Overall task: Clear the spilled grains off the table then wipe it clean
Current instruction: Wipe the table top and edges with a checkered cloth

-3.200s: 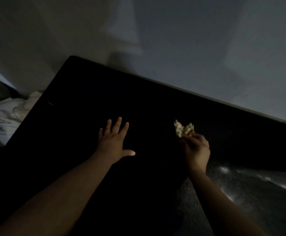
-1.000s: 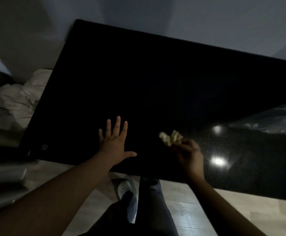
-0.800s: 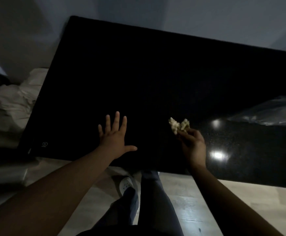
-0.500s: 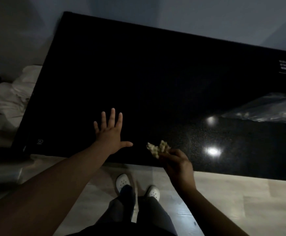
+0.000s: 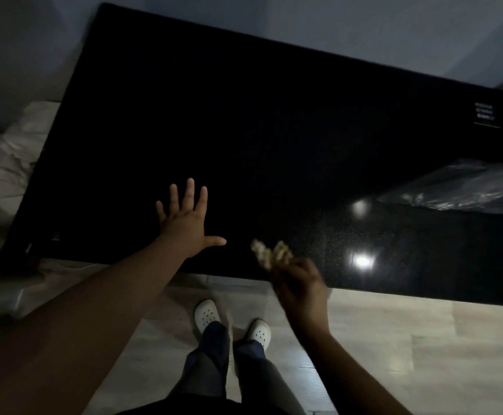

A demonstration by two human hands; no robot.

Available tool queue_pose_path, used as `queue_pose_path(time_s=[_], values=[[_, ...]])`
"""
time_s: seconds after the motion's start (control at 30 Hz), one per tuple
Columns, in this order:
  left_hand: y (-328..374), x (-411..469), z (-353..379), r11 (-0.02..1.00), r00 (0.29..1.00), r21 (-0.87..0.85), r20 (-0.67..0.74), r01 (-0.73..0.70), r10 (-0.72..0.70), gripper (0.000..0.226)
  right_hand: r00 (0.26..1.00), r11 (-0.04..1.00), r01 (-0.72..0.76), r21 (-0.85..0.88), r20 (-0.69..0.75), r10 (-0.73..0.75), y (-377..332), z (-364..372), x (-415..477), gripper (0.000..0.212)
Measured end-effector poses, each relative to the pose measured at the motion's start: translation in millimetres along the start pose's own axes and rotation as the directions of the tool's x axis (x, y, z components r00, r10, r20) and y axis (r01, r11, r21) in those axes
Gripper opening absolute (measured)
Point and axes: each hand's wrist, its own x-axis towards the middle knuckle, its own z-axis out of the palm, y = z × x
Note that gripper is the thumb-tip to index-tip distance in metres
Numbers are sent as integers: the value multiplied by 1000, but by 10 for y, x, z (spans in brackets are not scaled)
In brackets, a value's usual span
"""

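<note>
Pinching one crumpled wad, right grip, left grip spread flat on table, two white shoes.

On bench, near front edge: left hand flat. To its right, at the edge, right hand pinches wad. Far right on bench, plastic bag. Beside bench's left end, heaped cloth.

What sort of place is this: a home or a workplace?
Probably a dim room in a home, though I cannot be sure. A glossy black rectangular table stands by a plain pale wall, the floor is pale wood-look planks, and crumpled white fabric lies heaped beside the table.
</note>
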Motion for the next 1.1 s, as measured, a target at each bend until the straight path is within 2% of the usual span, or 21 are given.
queue_pose_path(time_s=[0.13, 0.2, 0.27, 0.37, 0.47, 0.57, 0.63, 0.77, 0.97, 1.1], values=[[-13, -20, -12, 999, 999, -14, -11, -32, 31, 117, 972, 998, -35, -61, -234, 19, 84, -265, 764, 19], [-22, -26, -12, 999, 999, -12, -9, -33, 33, 117, 962, 997, -67, -42, -266, 54, 164, -332, 1206, 20], [-29, -12, 10, 999, 999, -10, -6, -39, 39, 117, 968, 993, -113, -45, -232, 100, 258, -304, 1503, 22], [-41, 19, 36, 999, 999, 0, -12, -33, 33, 117, 979, 992, -87, -89, -192, 69, 316, -117, 1513, 25], [-29, 25, 43, 1000, 1000, 6, -8, -17, 17, 117, 988, 992, 27, -120, -151, -45, 275, 110, 1025, 25], [-16, 42, 59, 1000, 1000, 16, -23, -4, 4, 118, 998, 993, 66, -93, -1, -67, 155, 253, 348, 24], [-11, 42, 50, 1000, 1000, 20, -22, -7, 7, 118, 997, 998, 43, -42, 60, -41, 73, 280, -7, 20], [-24, 38, 48, 1000, 999, 10, -40, -22, 23, 119, 989, 981, -94, 171, 127, 73, -100, 178, -264, 16], [-54, 9, 32, 1000, 992, 11, -122, -16, 17, 117, 997, 979, -48, 196, -44, 58, -241, -84, 352, 25], [-120, 75, -100, 996, 969, -90, -249, -30, 6, 91, 993, 983, 3, 182, -116, 18, -257, -206, 1031, 22]])
